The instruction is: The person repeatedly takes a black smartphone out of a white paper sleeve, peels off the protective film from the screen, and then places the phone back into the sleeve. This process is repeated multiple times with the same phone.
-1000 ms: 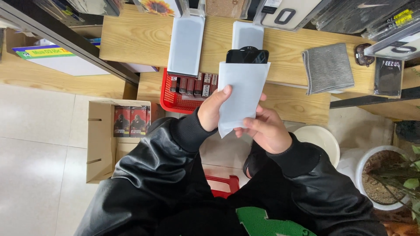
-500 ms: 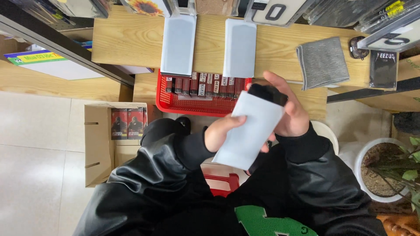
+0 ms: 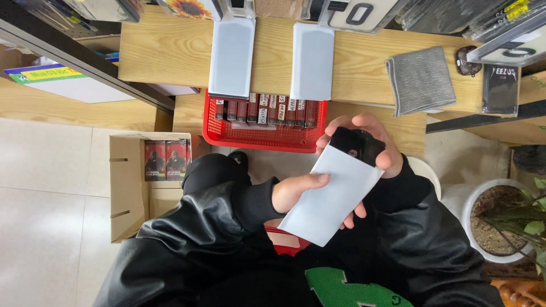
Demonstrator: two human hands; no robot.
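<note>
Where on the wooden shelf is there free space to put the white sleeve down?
Bare wood lies between the right white pack and the grey cloth, and left of the left white pack. The red basket below is full, and the shelf is crowded at its back and right end.

The white sleeve [image 3: 333,196] looks like smooth matt paper; the black phone [image 3: 355,145] poking from it is glossy. The desk [image 3: 170,51] is pale grained wood with a matt finish. On its right part lies a grey cloth [image 3: 421,79], rough-woven. The red basket [image 3: 259,133] below the front edge is shiny perforated plastic.
</note>
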